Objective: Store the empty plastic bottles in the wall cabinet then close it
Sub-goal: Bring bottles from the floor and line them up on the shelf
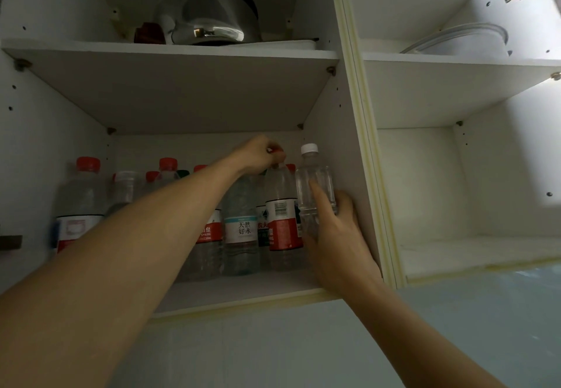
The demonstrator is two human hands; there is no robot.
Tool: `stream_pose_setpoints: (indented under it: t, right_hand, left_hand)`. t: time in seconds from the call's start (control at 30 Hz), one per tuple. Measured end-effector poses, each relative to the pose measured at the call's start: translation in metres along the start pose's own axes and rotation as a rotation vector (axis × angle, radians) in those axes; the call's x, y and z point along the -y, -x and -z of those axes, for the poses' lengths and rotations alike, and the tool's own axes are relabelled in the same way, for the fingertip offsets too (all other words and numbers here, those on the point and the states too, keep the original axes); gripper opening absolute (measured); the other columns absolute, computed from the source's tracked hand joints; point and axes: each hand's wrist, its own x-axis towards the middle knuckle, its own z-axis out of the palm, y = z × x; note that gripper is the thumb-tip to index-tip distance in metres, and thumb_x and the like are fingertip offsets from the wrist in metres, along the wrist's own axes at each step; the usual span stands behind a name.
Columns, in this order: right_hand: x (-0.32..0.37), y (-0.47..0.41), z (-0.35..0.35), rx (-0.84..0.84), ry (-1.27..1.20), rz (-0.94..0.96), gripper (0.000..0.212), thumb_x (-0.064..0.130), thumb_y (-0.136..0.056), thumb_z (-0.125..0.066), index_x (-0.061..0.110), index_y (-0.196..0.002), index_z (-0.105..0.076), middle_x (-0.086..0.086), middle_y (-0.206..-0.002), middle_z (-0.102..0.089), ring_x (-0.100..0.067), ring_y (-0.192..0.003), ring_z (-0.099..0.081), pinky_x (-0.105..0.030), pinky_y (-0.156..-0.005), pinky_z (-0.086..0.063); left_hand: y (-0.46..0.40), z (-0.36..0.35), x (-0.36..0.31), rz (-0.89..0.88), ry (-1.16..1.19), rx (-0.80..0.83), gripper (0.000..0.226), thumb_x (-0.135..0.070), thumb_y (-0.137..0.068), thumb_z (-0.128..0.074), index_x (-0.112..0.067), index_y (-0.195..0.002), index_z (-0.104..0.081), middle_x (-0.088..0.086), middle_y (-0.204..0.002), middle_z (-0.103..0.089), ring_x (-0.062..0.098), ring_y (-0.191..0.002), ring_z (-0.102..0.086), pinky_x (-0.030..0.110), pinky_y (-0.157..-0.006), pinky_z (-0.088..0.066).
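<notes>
Bottles crowd the lower shelf of the open wall cabinet. Your right hand wraps its fingers around a clear white-capped bottle at the shelf's 3 o'clock end. At that bottle's 9 o'clock, touching it, your left hand pinches the cap of a red-labelled bottle.
</notes>
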Motion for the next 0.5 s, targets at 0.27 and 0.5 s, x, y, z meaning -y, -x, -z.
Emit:
stream_pose_setpoints:
  t: [0.27,0.5]
  right_hand:
    - [-0.0003,0.0003,0.0016,0.025,-0.005,-0.003,0.102,0.01,-0.091,-0.068,0.051,-0.153,0.003,0.002,-0.157,-0.015,-0.028,-0.14,-0.039,-0.051,-0.107,-0.048]
    - [0.0044,-0.0032,-0.0024,0.057,0.2,-0.013,0.107,0.011,-0.092,-0.067,0.046,-0.153,0.014,-0.011,-0.146,-0.03,-0.03,-0.121,-0.053,-0.049,-0.092,-0.057]
  left_hand:
    - [0.004,-0.0051,0.0112,0.057,-0.155,-0.086,0.03,-0.029,-0.103,-0.055,-0.01,-0.121,-0.069,0.01,-0.118,-0.071,0.025,-0.109,-0.064,0.036,-0.094,-0.05]
    - [0.0053,-0.0025,0.0083,0.057,-0.18,-0.064,0.035,-0.033,-0.103,-0.055,-0.012,-0.128,-0.065,0.01,-0.126,-0.068,0.023,-0.114,-0.061,0.035,-0.095,-0.048]
